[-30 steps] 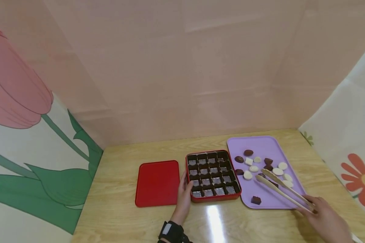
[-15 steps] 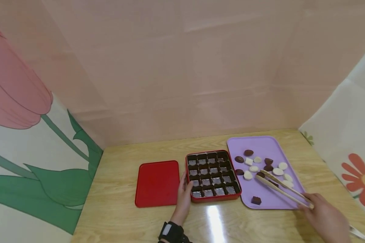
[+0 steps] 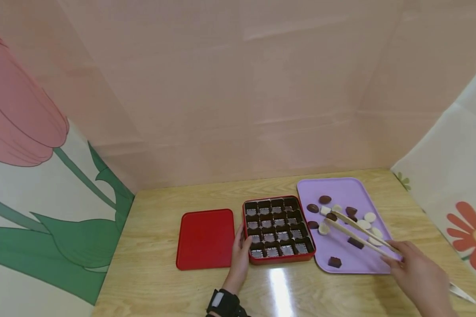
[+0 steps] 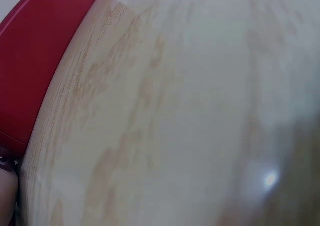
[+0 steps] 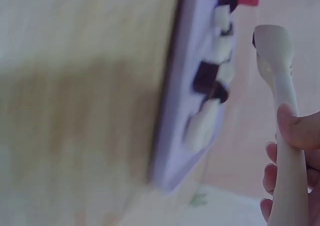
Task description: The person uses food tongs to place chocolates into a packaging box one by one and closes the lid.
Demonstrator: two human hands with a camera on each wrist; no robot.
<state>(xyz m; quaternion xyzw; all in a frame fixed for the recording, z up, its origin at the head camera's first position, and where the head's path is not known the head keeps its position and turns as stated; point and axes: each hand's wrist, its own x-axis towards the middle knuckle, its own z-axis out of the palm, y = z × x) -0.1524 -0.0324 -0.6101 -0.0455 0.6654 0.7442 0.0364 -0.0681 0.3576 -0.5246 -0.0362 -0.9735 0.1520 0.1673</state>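
Note:
My right hand (image 3: 420, 273) holds wooden tongs (image 3: 366, 235) over the right part of the purple tray (image 3: 337, 187). Between the tong tips is a dark brown oval chocolate (image 3: 331, 217), raised off the tray; in the right wrist view the tongs (image 5: 285, 85) mostly hide it. Dark and white chocolates lie scattered about the tray, among them a dark square one (image 3: 335, 262) near its front edge. My left hand (image 3: 239, 255) holds the left side of a red box (image 3: 281, 259), thumb over the rim. Dark compartments fill the box, with no chocolates visible in them.
A red lid (image 3: 205, 240) lies flat left of the box. All of it stands on a wood-grain table (image 3: 154, 255), with a pinkish cloth backdrop (image 3: 238, 110) behind. A white pointed object (image 3: 462, 293) shows beside the right wrist.
The tongs have closed on a dark oval chocolate, lifted it and moved left and away from me over the tray. A dark rectangular chocolate beneath is now uncovered. My left hand stays put.

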